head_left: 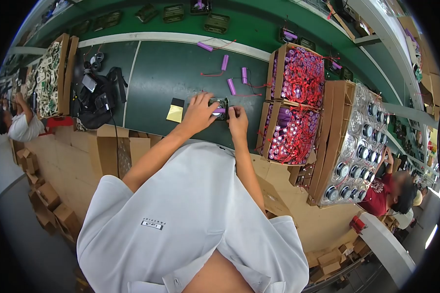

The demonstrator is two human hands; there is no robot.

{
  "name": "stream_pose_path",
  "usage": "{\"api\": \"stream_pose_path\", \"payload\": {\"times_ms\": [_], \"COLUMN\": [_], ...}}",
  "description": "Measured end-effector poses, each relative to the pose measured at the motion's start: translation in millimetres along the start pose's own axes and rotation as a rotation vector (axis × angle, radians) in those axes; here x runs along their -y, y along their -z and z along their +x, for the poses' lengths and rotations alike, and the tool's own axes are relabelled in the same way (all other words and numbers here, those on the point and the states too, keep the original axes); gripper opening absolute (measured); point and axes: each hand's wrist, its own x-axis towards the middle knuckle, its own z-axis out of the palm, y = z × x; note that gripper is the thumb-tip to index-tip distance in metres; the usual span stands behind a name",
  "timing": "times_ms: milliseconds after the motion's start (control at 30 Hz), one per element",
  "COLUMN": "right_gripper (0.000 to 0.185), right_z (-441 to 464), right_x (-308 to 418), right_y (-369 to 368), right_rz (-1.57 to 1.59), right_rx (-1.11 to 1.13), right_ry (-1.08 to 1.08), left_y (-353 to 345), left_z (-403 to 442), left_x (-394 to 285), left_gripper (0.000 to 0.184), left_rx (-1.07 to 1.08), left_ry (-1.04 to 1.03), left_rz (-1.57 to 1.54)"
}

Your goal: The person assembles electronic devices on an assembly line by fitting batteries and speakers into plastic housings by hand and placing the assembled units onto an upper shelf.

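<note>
A small dark plastic housing (223,102) lies on the green work surface in front of me, with a purple battery cell (220,111) in or on it. My left hand (199,115) grips the housing from the left, its thumb by the cell. At the housing's right edge, the fingers of my right hand (237,121) are pinched together; what they hold is hidden. Left of my left hand lies a yellow pad with a black top strip (175,112). Beyond my hands are several loose purple cells with red wires, among them one cell (231,87).
Cardboard boxes of wired purple cells (298,73) stand at the right, beside clear trays of round speakers (362,152). A black bag (97,100) and a box of circuit boards (51,78) are at the left. Dark housings (216,23) line the green strip behind. Other people work at both sides.
</note>
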Motion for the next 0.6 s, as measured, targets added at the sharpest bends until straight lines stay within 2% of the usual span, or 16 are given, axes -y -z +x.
{"api": "stream_pose_path", "payload": {"times_ms": [33,133,233,333,600], "right_gripper": [0.033,0.035,0.041,0.046,0.045], "right_z": [-2.6,-3.2,-16.5,-12.0,-11.5], "right_x": [1.2,-5.8,14.4,4.8,-3.0], "right_y": [2.0,2.2,6.7,3.7,-0.3], "right_rz": [0.03,-0.076,-0.216,-0.278,-0.259], "right_rx": [0.007,0.021,0.066,0.044,0.042], "right_ry": [0.005,0.194,0.265,0.415,0.444], "left_y": [-1.8,-6.3,-10.1,-12.2,-16.3], "left_z": [3.2,6.4,10.2,16.1,20.0], "left_x": [0.3,2.8,3.8,5.8,5.3], "left_gripper": [0.047,0.045,0.047,0.05,0.047], "left_rx": [0.024,0.144,0.199,0.242,0.304], "left_ry": [-0.037,-0.084,-0.051,-0.07,-0.086], "left_rz": [0.008,0.006,0.049,0.065,0.128]}}
